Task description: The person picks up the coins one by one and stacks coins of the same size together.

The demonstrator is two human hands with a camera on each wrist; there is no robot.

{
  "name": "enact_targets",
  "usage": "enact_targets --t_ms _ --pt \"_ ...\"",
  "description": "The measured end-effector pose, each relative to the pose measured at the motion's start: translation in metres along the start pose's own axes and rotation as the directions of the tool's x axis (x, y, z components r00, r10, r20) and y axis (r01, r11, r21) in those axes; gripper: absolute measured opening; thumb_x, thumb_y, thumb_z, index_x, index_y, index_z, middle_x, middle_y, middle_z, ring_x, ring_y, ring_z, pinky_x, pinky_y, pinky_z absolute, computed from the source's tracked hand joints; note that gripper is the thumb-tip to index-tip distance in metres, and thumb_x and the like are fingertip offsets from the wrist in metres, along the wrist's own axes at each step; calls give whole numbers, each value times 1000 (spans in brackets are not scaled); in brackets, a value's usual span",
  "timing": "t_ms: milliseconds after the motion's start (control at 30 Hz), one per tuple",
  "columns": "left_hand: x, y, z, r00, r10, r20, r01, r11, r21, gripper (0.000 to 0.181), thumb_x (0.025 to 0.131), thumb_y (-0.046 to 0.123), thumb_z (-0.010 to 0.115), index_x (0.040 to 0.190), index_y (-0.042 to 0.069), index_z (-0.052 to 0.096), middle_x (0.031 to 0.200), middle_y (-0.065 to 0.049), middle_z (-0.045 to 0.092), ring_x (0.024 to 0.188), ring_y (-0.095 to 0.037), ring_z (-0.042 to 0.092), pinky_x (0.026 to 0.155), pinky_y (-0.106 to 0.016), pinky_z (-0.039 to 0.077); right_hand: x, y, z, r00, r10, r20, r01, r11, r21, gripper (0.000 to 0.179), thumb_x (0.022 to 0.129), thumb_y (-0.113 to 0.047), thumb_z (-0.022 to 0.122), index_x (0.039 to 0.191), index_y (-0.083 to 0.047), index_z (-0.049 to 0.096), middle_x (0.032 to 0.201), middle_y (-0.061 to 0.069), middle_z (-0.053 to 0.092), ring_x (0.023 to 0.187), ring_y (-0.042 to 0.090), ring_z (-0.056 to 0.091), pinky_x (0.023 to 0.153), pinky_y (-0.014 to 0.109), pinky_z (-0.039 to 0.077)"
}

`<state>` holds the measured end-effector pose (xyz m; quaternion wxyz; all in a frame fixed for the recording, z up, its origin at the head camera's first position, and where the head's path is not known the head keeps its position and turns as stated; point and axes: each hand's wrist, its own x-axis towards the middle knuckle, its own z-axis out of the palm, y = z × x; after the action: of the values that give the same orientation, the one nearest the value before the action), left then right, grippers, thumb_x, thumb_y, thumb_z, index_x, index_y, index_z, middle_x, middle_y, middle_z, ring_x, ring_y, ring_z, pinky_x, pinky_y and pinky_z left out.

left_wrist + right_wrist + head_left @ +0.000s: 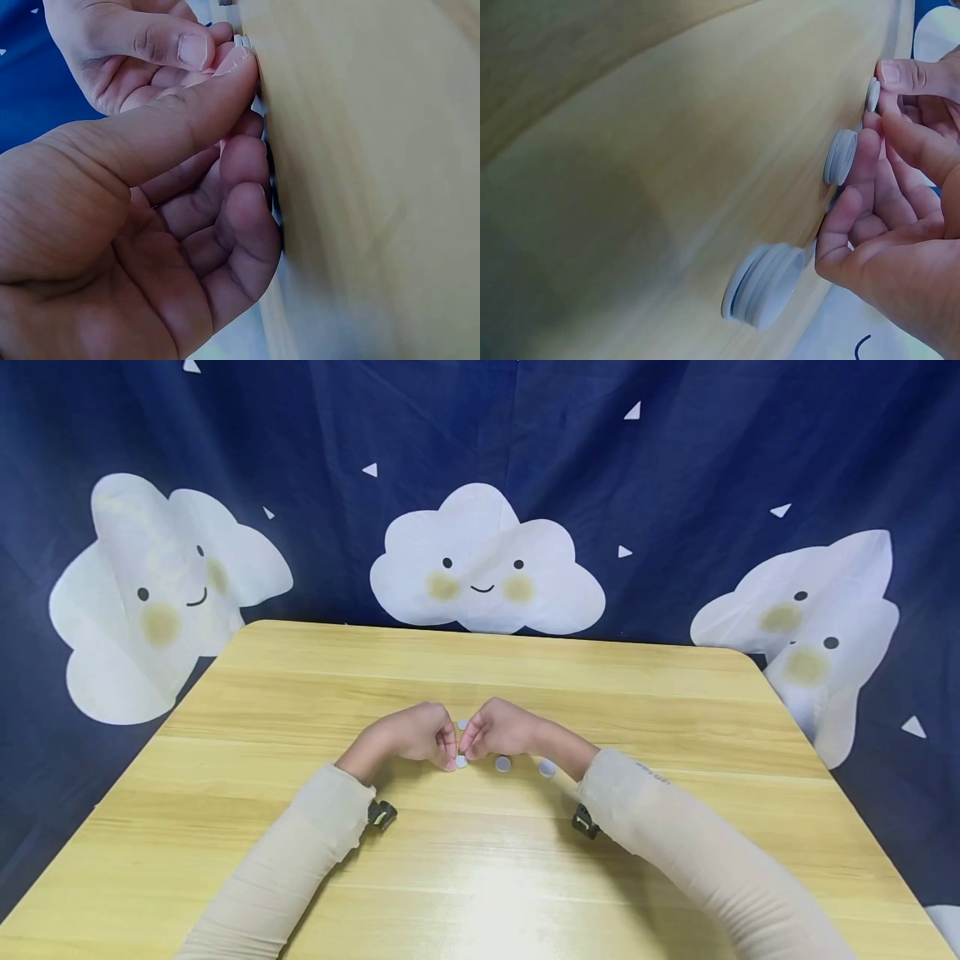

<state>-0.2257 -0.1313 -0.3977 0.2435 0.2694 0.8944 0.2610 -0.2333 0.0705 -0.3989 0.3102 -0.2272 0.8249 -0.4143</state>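
Note:
Both hands meet over the table's middle at a small stack of thin round white discs (461, 762). My left hand (422, 733) has its thumb against the left side of this stack, fingers curled behind. In the left wrist view, the thumb tip covers part of the pale disc edges (241, 41). From the other side my right hand (504, 728) pinches at the same stack with thumb and index finger. In the right wrist view the stack (872, 94) stands between both hands' fingertips, low on the tabletop.
Two more stacks of white discs lie to the right, a nearer-centre one (502, 764) and an outer one (547, 768) by the right wrist. Another white disc (462, 724) shows behind the hands. The wooden table (300, 877) reaches a dark blue cloud-print curtain (480, 410).

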Motion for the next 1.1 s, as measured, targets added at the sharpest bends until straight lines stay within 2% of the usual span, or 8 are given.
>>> enact_targets --t_ms 133,300,467,733,1100 --pt "0 0 0 1000 -1 3 1 1000 3 13 83 11 86 77 13 75 72 3 67 68 -12 56 67 -26 51 -1 1 -1 1000 -10 13 11 1000 -14 12 84 5 77 96 2 73 86 7 73 79 14 64 76 26 55" --pt "1 -1 1 1000 9 9 -9 1000 -2 11 83 9 85 79 12 75 73 2 68 68 -11 56 66 -25 50 -1 3 2 998 -63 21 65 990 -126 17 80 3 81 95 1 73 85 5 72 80 14 67 76 26 57" --pt "3 -2 4 1000 3 22 -3 1000 -14 11 83 10 85 80 13 75 74 3 68 67 -10 55 64 -24 50 -3 0 4 997 -69 19 72 978 -198 15 80 0 82 92 -1 73 83 1 72 80 13 66 77 25 56" --pt "4 -3 2 1000 18 10 -18 1000 14 12 83 9 85 79 12 75 73 3 68 68 -11 57 67 -25 51 -2 0 5 998 -69 -2 68 979 -193 14 81 0 83 92 -1 74 85 1 72 82 13 66 78 25 56" --pt "2 -3 0 1000 7 20 -7 1000 -8 10 83 7 84 81 11 75 74 2 68 68 -10 56 65 -24 50 -3 -1 10 995 -92 -39 84 983 -163 15 80 1 84 92 -1 75 82 0 74 77 11 69 75 23 57"
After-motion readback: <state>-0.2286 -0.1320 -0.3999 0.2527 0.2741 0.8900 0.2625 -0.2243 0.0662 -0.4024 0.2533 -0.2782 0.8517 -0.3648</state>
